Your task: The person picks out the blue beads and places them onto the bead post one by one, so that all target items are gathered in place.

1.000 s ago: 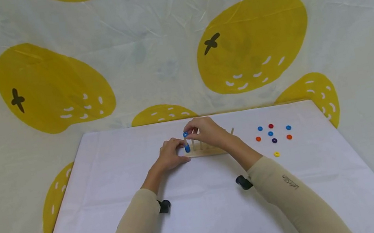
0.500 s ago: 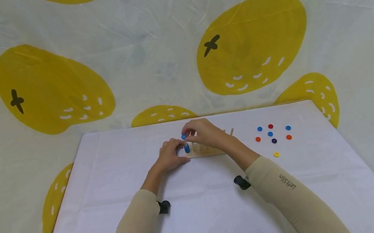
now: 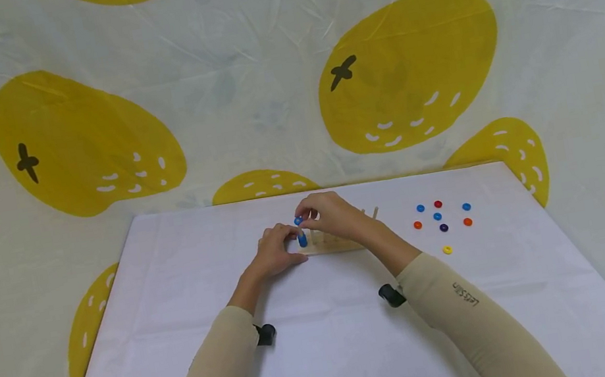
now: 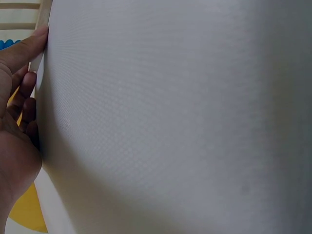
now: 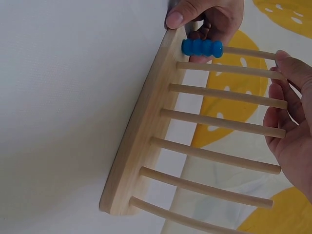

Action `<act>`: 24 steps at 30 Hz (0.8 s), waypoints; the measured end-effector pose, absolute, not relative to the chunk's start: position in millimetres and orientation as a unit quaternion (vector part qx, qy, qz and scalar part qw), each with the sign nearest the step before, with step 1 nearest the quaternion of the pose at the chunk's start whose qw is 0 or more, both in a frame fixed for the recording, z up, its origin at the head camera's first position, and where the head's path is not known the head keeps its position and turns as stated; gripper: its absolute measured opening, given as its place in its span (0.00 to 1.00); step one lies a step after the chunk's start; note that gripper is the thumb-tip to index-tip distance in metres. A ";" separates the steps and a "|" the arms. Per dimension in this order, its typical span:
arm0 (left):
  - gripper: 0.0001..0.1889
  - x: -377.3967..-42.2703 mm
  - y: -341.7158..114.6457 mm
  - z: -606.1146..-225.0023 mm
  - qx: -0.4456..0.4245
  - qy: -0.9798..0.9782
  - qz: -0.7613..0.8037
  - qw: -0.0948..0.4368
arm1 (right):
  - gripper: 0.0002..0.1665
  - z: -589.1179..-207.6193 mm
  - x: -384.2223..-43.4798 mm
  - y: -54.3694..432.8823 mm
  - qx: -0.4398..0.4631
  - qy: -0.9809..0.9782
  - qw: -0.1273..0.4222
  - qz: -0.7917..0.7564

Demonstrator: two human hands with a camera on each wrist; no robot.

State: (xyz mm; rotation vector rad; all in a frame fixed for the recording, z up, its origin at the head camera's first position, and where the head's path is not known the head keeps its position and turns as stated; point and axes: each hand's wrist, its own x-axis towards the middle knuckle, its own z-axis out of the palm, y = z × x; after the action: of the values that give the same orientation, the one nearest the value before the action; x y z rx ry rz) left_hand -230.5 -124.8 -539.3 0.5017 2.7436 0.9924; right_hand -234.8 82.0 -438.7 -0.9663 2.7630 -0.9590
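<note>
A wooden peg rack [image 5: 134, 131] with a row of upright pegs stands on the table. Several blue rings [image 5: 202, 48] are stacked at the foot of its leftmost peg. My left hand [image 3: 275, 250] grips that end of the base, thumb along the front edge and fingers behind; the left wrist view shows the thumb [image 4: 29, 48] against the wood. My right hand [image 3: 334, 215] pinches another blue ring [image 3: 298, 220] at the top of the same peg. In the right wrist view, the fingers of the right hand [image 5: 297, 122] hide this ring.
On the white table [image 3: 331, 357], loose rings lie right of the rack: blue [image 3: 466, 206], red [image 3: 438, 204], orange [image 3: 467, 221], dark purple [image 3: 444, 227] and yellow [image 3: 447, 249]. A fruit-patterned cloth [image 3: 262, 88] hangs behind the table's far edge.
My right hand has moved slightly left and down with the blue ring, to the leftmost peg's tip. The left hand has stayed on the rack's end.
</note>
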 end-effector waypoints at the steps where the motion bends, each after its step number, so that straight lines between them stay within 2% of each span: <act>1: 0.27 -230.3 -124.6 -538.9 0.169 0.923 0.334 0.091 | 0.11 -439.1 -235.0 82.0 -0.312 0.896 0.032 -0.313; 16: 0.30 -230.3 -124.1 -539.1 0.160 0.926 0.327 0.096 | 0.12 -441.0 -235.3 85.3 -0.306 0.898 0.040 -0.314; 24: 0.31 -231.0 -123.2 -538.1 0.159 0.928 0.322 0.100 | 0.15 -436.1 -234.9 95.0 -0.309 0.898 0.016 -0.314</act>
State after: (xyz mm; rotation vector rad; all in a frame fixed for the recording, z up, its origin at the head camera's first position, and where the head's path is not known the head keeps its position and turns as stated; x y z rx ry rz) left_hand -231.0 -123.2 -538.1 0.4712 2.7437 0.9522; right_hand -234.9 95.0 -436.1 -0.9598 2.7911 -0.9771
